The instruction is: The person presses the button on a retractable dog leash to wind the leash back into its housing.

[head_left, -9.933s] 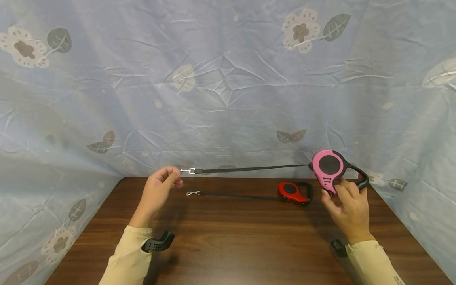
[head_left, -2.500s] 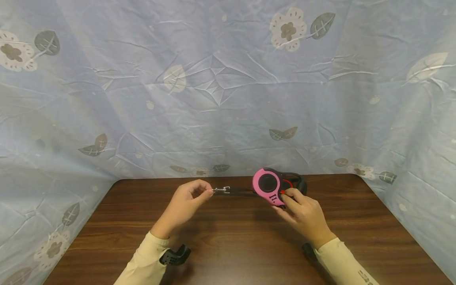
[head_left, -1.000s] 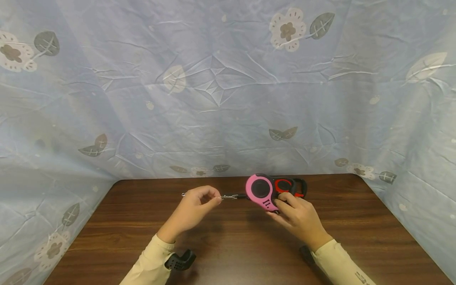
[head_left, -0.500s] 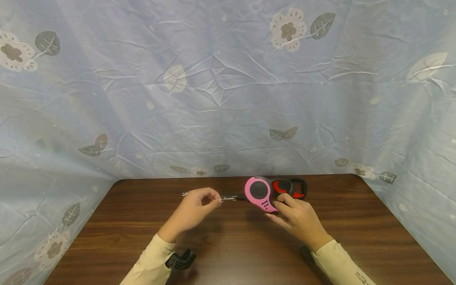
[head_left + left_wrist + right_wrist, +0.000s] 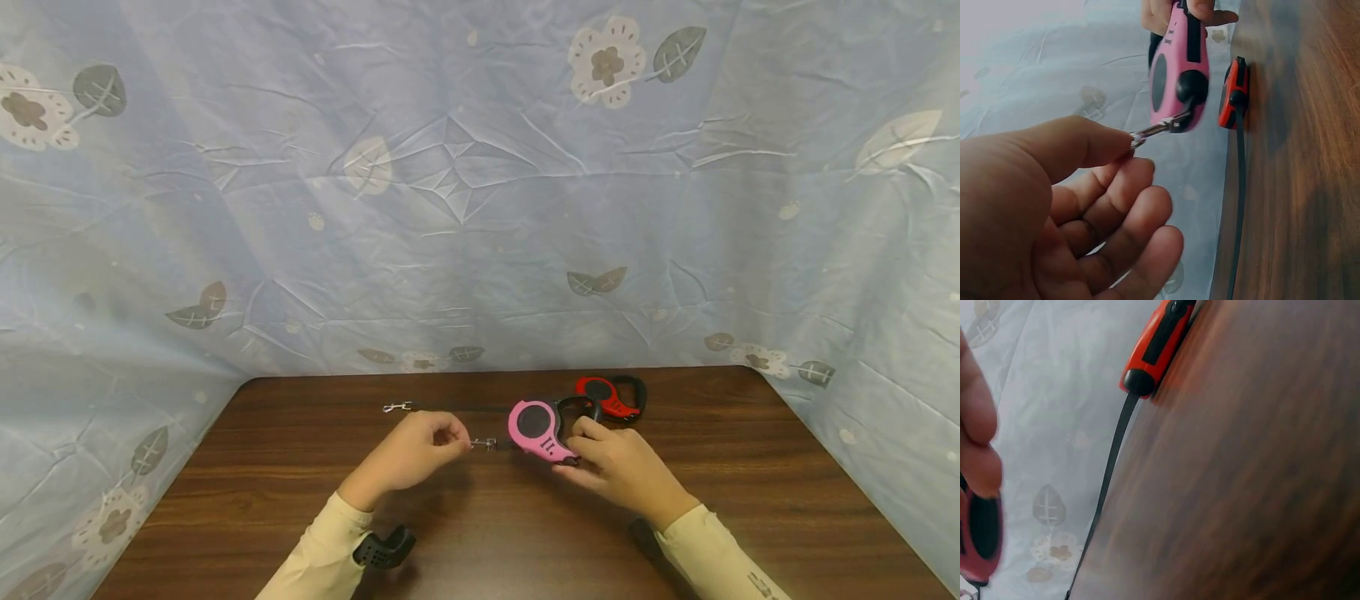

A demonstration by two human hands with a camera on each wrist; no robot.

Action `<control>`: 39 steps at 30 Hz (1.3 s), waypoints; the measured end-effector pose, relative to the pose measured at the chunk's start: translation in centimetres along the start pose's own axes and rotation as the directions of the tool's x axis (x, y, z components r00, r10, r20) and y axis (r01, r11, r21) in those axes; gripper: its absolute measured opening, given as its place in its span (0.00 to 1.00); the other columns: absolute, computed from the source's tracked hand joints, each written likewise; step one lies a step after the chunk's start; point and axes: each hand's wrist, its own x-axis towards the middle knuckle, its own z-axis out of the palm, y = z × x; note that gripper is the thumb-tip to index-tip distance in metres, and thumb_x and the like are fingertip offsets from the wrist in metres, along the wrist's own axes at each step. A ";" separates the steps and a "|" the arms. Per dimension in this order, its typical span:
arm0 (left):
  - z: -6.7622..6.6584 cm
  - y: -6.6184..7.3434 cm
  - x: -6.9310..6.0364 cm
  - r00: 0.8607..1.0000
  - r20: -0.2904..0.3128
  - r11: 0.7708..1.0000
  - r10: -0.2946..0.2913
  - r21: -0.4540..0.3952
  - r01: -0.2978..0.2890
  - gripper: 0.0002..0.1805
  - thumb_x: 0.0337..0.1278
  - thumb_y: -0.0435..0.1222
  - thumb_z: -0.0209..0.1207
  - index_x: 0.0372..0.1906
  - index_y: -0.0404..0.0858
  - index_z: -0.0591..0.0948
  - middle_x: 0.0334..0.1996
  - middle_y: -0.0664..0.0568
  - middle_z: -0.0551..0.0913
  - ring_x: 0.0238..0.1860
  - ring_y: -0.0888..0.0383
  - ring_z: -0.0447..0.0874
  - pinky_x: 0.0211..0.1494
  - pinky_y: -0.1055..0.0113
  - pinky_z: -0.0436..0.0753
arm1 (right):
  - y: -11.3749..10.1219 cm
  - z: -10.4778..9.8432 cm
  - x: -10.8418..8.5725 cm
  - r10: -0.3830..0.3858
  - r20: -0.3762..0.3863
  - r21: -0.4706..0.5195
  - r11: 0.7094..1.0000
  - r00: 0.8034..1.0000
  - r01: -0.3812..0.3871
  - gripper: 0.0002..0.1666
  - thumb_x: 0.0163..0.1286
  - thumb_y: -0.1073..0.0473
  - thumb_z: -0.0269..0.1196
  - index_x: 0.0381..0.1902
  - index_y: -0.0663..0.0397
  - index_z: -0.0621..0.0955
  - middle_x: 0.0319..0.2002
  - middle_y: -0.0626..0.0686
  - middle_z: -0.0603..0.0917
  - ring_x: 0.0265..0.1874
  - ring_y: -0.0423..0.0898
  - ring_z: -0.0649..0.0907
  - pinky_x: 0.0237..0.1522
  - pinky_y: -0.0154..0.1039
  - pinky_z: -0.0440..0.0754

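My right hand [image 5: 626, 467] grips the lower end of a pink retractable dog leash [image 5: 534, 423], its round casing facing up and left. My left hand [image 5: 412, 454] pinches that leash's silver snap hook [image 5: 486, 443] between thumb and index finger, close to the casing. In the left wrist view the hook [image 5: 1159, 129] sits almost against the casing's black outlet, with very little strap showing; the other fingers are loosely bent below. Behind lies a red retractable leash [image 5: 600, 390] on the table, its black strap [image 5: 457, 408] pulled out leftward to a silver hook [image 5: 397, 407].
The brown wooden table [image 5: 480, 533] ends at a back edge against a pale blue floral curtain [image 5: 465, 250]. The curtain also closes in both sides. The red leash's strap runs just behind my hands.
The pink leash's long strap has been drawn in, and its casing has come left toward my left hand. In the last half second both hands lowered toward me, uncovering the red leash behind.
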 end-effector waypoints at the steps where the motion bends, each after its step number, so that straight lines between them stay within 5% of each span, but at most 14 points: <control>1: 0.1 -0.1 0.0 1.000 0.012 1.000 0.001 0.001 -0.001 0.04 0.68 0.37 0.64 0.35 0.45 0.85 0.30 0.61 0.82 0.33 0.63 0.79 0.38 0.68 0.79 | 0.0 0.0 -0.1 0.007 0.018 0.018 1.000 1.000 -0.007 0.18 0.65 0.48 0.75 0.28 0.45 0.77 0.33 0.39 0.71 0.20 0.23 0.61 0.21 0.17 0.60; 9: 0.4 -0.6 0.1 0.993 0.115 1.000 -0.021 0.022 0.019 0.04 0.66 0.35 0.63 0.36 0.42 0.87 0.29 0.62 0.84 0.29 0.65 0.75 0.33 0.69 0.77 | -0.3 0.2 -0.1 0.029 0.120 0.054 0.998 0.992 -0.035 0.15 0.63 0.46 0.75 0.31 0.42 0.79 0.32 0.36 0.70 0.20 0.22 0.60 0.21 0.16 0.58; 23: 0.6 -0.7 0.0 0.988 0.152 1.000 -0.017 0.015 0.014 0.04 0.66 0.34 0.63 0.35 0.40 0.86 0.31 0.57 0.86 0.30 0.64 0.77 0.35 0.69 0.77 | -0.4 0.1 -0.3 0.064 0.211 0.029 0.997 0.975 -0.072 0.15 0.65 0.41 0.73 0.31 0.40 0.80 0.34 0.34 0.73 0.20 0.24 0.62 0.23 0.18 0.60; 39: 0.9 -1.0 0.0 0.986 0.165 0.999 -0.033 0.031 0.028 0.05 0.67 0.35 0.65 0.33 0.45 0.86 0.28 0.63 0.83 0.28 0.66 0.75 0.32 0.70 0.76 | -0.5 0.3 -0.5 0.088 0.251 0.019 0.995 0.964 -0.096 0.14 0.65 0.42 0.74 0.31 0.39 0.81 0.34 0.33 0.73 0.20 0.26 0.65 0.23 0.18 0.61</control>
